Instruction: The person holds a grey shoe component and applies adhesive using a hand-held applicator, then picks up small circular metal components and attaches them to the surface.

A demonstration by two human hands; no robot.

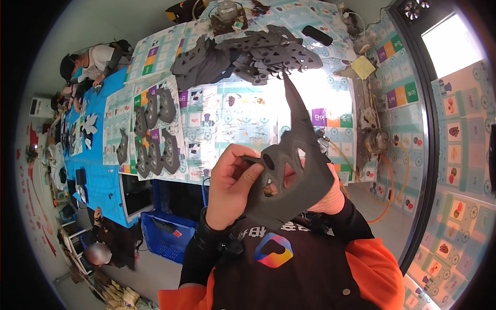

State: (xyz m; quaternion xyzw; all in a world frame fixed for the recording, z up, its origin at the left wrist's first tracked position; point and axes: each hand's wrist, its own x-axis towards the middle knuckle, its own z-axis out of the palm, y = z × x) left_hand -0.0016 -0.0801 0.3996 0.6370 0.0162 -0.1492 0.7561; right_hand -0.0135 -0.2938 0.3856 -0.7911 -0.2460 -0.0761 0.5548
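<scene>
Up in front of my chest is a dark grey mask-like piece, with cut-out eye holes and a long pointed tip rising from its top. My left hand pinches its left edge between thumb and fingers. Round the right side and partly behind it is my right hand, gripping the piece; most of those fingers are hidden. Beyond, a heap of similar dark pieces lies along the far part of the table. Several more dark pieces are laid out in rows at the left.
A black phone and a yellow paper lie at the far right. An orange hose hangs by the right edge near a grimy metal fitting. Below left stands a blue crate. People work along a blue-covered table.
</scene>
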